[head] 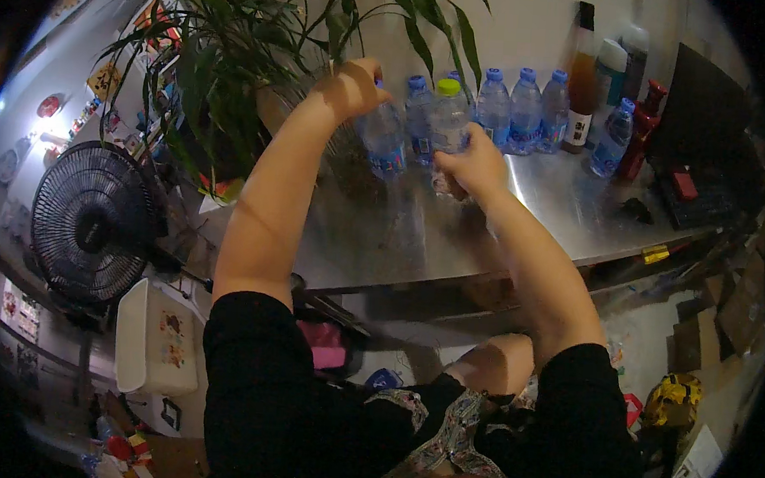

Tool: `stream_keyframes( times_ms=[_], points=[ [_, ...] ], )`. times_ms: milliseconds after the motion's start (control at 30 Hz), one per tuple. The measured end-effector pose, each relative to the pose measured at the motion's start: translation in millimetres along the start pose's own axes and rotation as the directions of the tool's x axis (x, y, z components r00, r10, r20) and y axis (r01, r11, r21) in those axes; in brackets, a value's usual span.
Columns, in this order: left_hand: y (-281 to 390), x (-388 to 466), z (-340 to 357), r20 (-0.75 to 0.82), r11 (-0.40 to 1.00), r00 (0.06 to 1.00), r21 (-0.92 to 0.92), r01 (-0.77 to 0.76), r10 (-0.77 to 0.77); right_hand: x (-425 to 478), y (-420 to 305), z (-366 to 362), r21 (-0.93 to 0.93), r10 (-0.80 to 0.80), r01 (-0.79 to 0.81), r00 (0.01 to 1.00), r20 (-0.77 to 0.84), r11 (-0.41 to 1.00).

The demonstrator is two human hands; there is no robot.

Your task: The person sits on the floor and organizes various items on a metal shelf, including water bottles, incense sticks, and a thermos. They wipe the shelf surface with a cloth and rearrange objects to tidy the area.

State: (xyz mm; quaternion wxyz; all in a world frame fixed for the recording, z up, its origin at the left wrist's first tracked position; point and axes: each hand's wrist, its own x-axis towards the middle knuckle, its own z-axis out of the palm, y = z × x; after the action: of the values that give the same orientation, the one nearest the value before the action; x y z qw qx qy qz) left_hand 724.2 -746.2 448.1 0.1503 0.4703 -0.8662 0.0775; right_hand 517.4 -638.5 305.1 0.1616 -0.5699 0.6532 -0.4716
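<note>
My left hand point(354, 91) reaches to the far side of the metal-topped table point(369, 245), its fingers around the blue cap of a clear plastic water bottle point(386, 138). My right hand point(477, 163) grips a clear plastic bottle with a yellow-green cap point(450, 116) round its lower half. That bottle is upright; whether its base touches the tabletop I cannot tell. Behind it, close to the wall, is a blue-capped water bottle point(419, 114). Several more such bottles point(524, 113) stand in a row to the right.
A leafy potted plant point(229, 69) overhangs the left. At right stand a dark-capped sauce bottle point(581, 93), a red bottle point(641, 132), a single water bottle point(613, 141) and a black keyboard point(702, 200). A black fan point(91, 224) and a white bin point(159, 344) are lower left.
</note>
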Motion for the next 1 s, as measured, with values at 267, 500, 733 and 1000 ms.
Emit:
stream_keyframes(
  times_ms=[267, 500, 733, 1000],
  points=[
    [50, 28, 12, 0.298, 0.922, 0.875, 0.186, 0.339, -0.381, -49, 34, -56, 0.125, -0.031, 0.033, 0.999, -0.021, 0.992],
    [33, 52, 38, 0.336, 0.903, 0.864, 0.344, 0.258, -0.375, -65, 36, -66, 0.168, -0.021, 0.027, 0.999, -0.036, 0.985],
    [26, 5, 55, -0.151, 0.973, 0.971, 0.112, 0.204, -0.186, -62, 27, -63, 0.202, -0.049, 0.051, 0.999, -0.016, 0.978],
    [-24, -128, 61, -0.459, 0.607, 0.797, -0.78, -0.15, -0.393, -10, 52, -95, 0.157, 0.124, -0.116, 0.991, -0.048, 0.981]
  ],
)
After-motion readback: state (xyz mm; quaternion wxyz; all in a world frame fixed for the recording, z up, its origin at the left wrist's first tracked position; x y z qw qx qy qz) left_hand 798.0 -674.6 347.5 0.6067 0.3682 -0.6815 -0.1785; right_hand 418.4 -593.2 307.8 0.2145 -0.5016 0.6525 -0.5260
